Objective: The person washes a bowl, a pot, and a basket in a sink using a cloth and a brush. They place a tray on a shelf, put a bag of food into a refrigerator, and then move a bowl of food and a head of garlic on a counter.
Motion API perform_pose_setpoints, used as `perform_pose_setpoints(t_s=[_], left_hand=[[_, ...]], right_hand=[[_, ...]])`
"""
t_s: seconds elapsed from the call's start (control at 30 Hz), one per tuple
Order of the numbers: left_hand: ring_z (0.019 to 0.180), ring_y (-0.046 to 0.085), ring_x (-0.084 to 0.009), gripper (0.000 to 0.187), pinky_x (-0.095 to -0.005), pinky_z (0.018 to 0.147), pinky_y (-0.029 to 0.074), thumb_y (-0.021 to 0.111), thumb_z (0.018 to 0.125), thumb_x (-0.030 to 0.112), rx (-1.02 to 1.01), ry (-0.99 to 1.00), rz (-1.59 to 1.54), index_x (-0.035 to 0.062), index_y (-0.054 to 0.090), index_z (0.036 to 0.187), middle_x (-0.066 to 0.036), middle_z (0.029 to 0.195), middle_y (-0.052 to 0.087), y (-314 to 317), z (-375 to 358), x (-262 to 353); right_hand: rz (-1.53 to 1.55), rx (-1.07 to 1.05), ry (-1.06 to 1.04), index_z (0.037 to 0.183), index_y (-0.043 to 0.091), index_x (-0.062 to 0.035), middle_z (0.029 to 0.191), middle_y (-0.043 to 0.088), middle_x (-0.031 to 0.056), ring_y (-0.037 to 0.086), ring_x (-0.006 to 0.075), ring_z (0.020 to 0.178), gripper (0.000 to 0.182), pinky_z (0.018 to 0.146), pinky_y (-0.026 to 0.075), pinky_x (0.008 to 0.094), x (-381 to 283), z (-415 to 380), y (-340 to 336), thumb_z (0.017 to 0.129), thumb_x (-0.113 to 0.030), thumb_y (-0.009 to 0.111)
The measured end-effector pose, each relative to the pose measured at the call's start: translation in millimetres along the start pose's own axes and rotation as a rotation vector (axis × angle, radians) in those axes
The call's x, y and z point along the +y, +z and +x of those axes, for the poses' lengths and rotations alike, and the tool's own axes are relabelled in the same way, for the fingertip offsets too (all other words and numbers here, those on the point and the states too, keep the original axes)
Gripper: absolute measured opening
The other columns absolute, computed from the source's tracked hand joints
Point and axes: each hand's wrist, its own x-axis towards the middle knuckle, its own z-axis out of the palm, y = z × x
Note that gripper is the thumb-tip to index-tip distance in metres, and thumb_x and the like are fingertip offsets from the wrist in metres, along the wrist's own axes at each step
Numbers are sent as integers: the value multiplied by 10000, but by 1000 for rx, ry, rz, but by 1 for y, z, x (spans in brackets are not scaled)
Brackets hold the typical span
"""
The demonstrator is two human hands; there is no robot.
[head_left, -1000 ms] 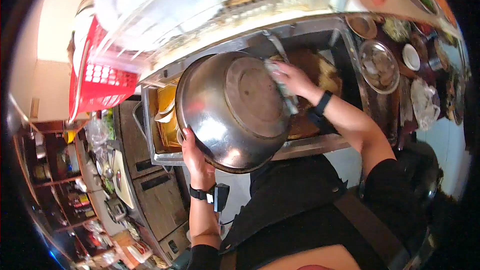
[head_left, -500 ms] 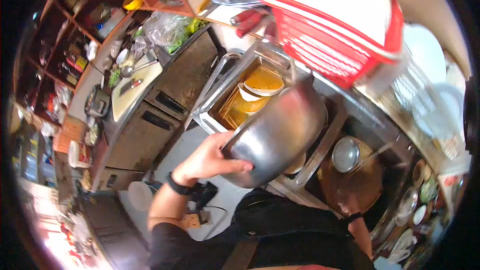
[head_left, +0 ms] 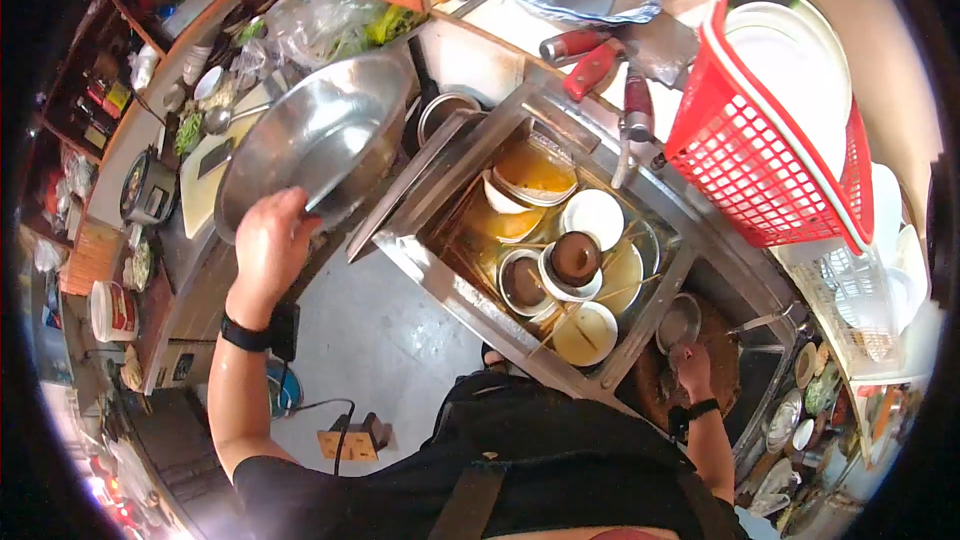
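Note:
My left hand [head_left: 270, 250] is closed on the rim of a large metal basin [head_left: 310, 125], held tilted at the left over the counter edge, its shiny inside showing. My right hand [head_left: 691, 370] is down in the right sink compartment [head_left: 735, 445], fingers curled at the edge of a small round metal bowl [head_left: 680, 323]. Beneath these lies a brown round surface, partly hidden by my hand. In the left compartment [head_left: 400, 250], white bowls [head_left: 593, 218] and chopsticks [head_left: 545, 335] sit in yellowish water; a dark brown cup [head_left: 576, 258] rests in one bowl.
A red basket [head_left: 750, 165] of white plates stands behind the sink. Red-handled knives [head_left: 597, 68] and a cleaver [head_left: 660, 50] lie beside it. A cutting board [head_left: 205, 185] and a plastic bag of greens [head_left: 330, 30] are on the left counter. A faucet [head_left: 770, 320] juts over the right compartment.
My left hand has carried the basin from over the sink to the left and turned its inside toward me. My right hand has moved up to the small metal bowl.

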Motion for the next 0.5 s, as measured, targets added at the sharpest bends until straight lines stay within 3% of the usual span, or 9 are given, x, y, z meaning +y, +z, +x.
perform_pose_setpoints(t_s=[0.1,0.17,0.27,0.3,0.37,0.47,0.5], left_hand=[[763,574,-354,201,-439,660,451,705,709,101,58,-13,-7,36,532,788,-132,760,582,-11,-9,-20],[749,575,-342,197,-427,659,452,708,708,100,26,-35,-10,38,540,790,-118,752,588,-19,-24,-25],[731,580,-326,183,-413,654,453,704,700,100,66,0,30,52,541,769,-106,720,577,-17,-49,-27],[731,580,-326,183,-413,654,453,704,700,100,70,-16,42,52,541,769,-106,720,577,-15,-58,-26],[704,580,-298,152,-399,640,454,682,686,88,52,133,103,74,544,746,-86,696,568,-12,-69,-33],[693,566,-243,104,-367,648,449,626,675,75,0,212,194,100,533,716,-52,687,563,-8,-78,-37],[689,553,-235,100,-362,657,446,620,676,79,54,238,162,104,529,709,-41,685,551,-4,-79,-43]], right_hand=[[98,-33,-33,898,656,-73,874,627,145,596,353,857,153,745,477,430,-82,22,-33,803,-192,640],[60,13,-341,814,655,-44,884,638,152,597,361,875,147,774,485,454,-114,37,-38,823,-182,607],[81,-129,-527,758,601,-34,822,610,149,577,369,819,132,739,471,455,-160,61,-53,809,-155,616],[85,-132,-548,758,601,-34,822,610,149,577,369,819,132,739,471,455,-167,71,-57,809,-155,616],[174,-57,-724,787,588,-23,816,599,156,577,367,815,116,737,466,445,-190,81,-54,802,-133,619],[228,-73,-699,819,595,-5,820,609,163,583,366,823,45,716,473,396,-239,67,-70,810,-49,586],[299,12,-768,885,596,-3,828,606,158,599,324,774,112,686,475,403,-247,63,-64,839,-106,595]])
